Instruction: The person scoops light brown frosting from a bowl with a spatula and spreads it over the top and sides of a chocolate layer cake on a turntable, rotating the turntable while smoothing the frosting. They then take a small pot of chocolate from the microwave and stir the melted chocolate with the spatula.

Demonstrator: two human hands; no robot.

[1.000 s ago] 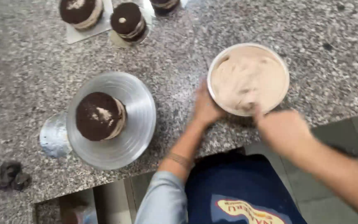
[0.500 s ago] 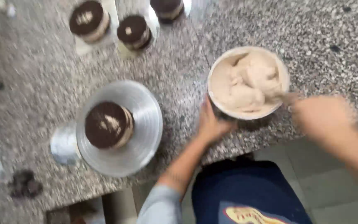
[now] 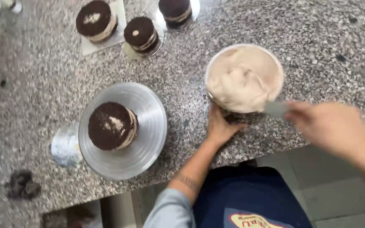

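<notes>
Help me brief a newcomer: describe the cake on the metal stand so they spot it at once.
On the speckled granite counter, left of the cream bowl, stands a round metal turntable. The dark layered cake sits on it, crumb-dusted; the three other cakes sit on flat boards at the far edge.

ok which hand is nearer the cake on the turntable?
Left. The left hand braces the cream bowl just right of the cake; the right hand is farther right, past the bowl.

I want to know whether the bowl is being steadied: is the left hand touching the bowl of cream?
Touching. The head view shows the left hand pressed against the near side of the bowl of cream, its fingers under the rim with no gap.
</notes>
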